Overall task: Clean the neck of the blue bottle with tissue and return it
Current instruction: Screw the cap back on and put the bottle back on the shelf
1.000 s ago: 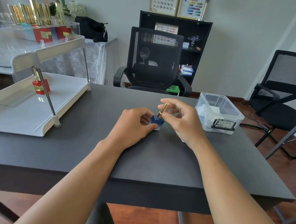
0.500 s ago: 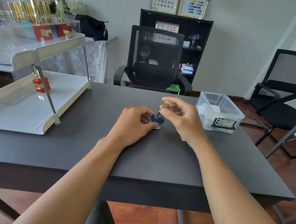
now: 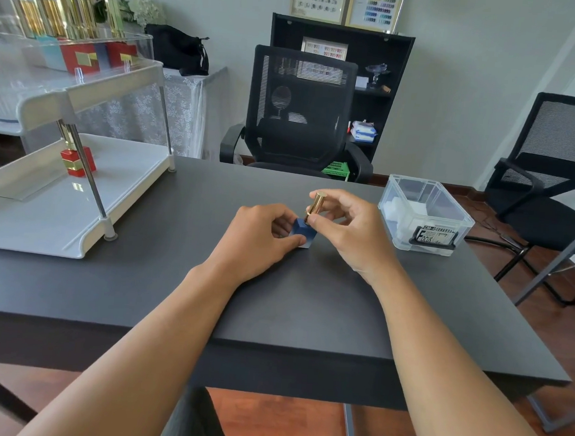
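A small blue cube-shaped bottle [image 3: 301, 231] stands on the dark table [image 3: 207, 280] in front of me. My left hand [image 3: 260, 239] grips its body from the left, thumb and fingers around it. A tall gold cap [image 3: 316, 203] rises tilted from the bottle's top, and my right hand [image 3: 350, 229] pinches this cap between thumb and fingers. I cannot tell whether the cap is still seated on the neck, which is hidden. White tissues [image 3: 406, 209] lie inside a clear plastic box [image 3: 425, 215] at the right.
A white two-tier rack [image 3: 59, 202] stands at the left, with a red bottle [image 3: 78, 162] on its lower shelf and several gold-capped bottles [image 3: 65, 18] on top. A black mesh chair [image 3: 300, 109] faces me across the table; another chair [image 3: 555, 161] is at the right.
The hands and bottle stay in place. The gold cap shows more of its length above my right fingers than before, and its top has risen slightly.
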